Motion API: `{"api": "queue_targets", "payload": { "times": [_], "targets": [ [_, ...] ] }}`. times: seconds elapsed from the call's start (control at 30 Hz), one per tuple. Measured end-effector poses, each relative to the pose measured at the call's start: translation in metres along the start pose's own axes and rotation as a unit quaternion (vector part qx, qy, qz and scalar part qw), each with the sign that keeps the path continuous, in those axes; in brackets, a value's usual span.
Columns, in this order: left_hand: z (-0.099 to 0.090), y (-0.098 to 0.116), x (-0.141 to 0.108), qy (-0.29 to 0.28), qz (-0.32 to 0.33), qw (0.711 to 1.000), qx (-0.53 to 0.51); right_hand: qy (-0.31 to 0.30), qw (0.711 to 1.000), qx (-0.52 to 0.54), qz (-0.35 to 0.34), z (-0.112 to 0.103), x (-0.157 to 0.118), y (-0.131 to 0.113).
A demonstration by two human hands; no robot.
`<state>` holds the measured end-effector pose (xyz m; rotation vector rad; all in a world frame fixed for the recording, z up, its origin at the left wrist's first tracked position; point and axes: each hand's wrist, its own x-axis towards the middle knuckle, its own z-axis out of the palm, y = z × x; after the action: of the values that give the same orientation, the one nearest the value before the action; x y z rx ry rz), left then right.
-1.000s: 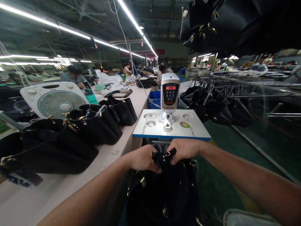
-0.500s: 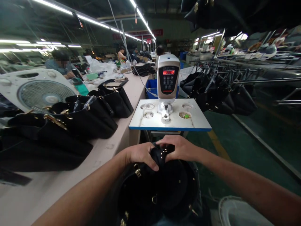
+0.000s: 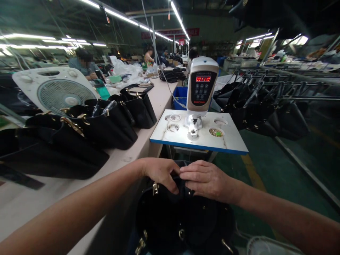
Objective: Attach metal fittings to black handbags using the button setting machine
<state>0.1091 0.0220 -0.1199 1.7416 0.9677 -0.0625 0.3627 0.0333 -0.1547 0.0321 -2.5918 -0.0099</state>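
Observation:
A black handbag [image 3: 164, 219] with gold-coloured metal fittings is just in front of me, its mouth facing up and its dark inside showing. My left hand [image 3: 162, 173] is closed on the bag's far rim, thumb on the inner side, fingers mostly hidden behind. Beside it, my right hand [image 3: 208, 180] is closed over the same rim, fingers together and reaching across to the left fingertips; its thumb is hidden. Gold clasps hang on the bag's edge near my left hand. Beyond the hands stands a white fastening machine [image 3: 203, 85] with a red number display.
The machine's white worktop [image 3: 170, 138] has a blue edge and round wells, one with small gold pieces [image 3: 215, 132]. Several black bags [image 3: 114, 131] and a box fan [image 3: 66, 88] are on the left table [image 3: 124, 159]. More bags [image 3: 268, 117] hang from racks at right. Co-workers sit farther back.
The right hand has turned over, from pinching a black tab with gold studs to lying across the rim, hiding the tab. The view has swung slightly left; the left hand keeps its hold.

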Motion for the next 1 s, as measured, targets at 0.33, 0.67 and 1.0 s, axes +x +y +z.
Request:
{"api": "queue_targets", "payload": {
  "times": [0.33, 0.67, 1.0],
  "targets": [
    [0.0, 0.0, -0.007, 0.157, -0.047, 0.984, -0.075, 0.004, 0.997, 0.012, -0.077, -0.008, 0.022, -0.014],
    [0.017, -0.043, 0.085, 0.226, -0.015, 0.94, -0.257, 0.041, 0.978, 0.178, 0.099, 0.026, -0.032, 0.022],
    [0.014, 0.02, 0.047, 0.409, 0.204, 0.889, 0.017, 0.12, 0.904, 0.257, 0.32, 0.011, -0.041, 0.048]
  ]
}}
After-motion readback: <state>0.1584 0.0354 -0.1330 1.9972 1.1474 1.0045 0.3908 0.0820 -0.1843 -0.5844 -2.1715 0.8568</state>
